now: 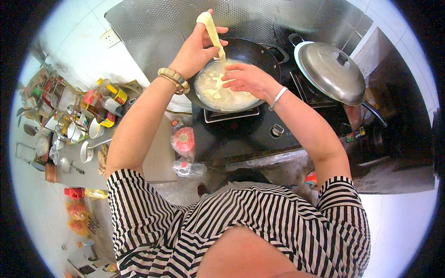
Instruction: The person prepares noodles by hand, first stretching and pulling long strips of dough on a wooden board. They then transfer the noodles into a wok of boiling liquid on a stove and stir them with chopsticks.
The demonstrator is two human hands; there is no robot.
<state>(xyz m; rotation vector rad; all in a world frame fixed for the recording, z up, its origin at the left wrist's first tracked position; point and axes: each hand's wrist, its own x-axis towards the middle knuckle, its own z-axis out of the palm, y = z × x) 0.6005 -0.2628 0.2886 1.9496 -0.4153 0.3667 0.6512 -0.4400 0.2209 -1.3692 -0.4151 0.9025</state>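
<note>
A long strip of pale dough (212,33) hangs from my left hand (200,47), draped over the raised fingers, with its lower part at the thumb. Its narrow end dangles over a dark wok (243,45). Inside the wok, cloudy pale liquid (236,99) holds flat, light pieces (215,93). My right hand (245,80) hovers palm down above the liquid, just below the strip's end. The fingers are spread and I see nothing held in them; the thumb is mostly hidden.
The wok sits on a black gas hob (226,135) with a control knob (277,130). To its right stands a pan under a domed metal lid (332,73). Bottles (113,92) and white cups (96,128) crowd the left counter. A textured metal splashback (156,27) rises behind.
</note>
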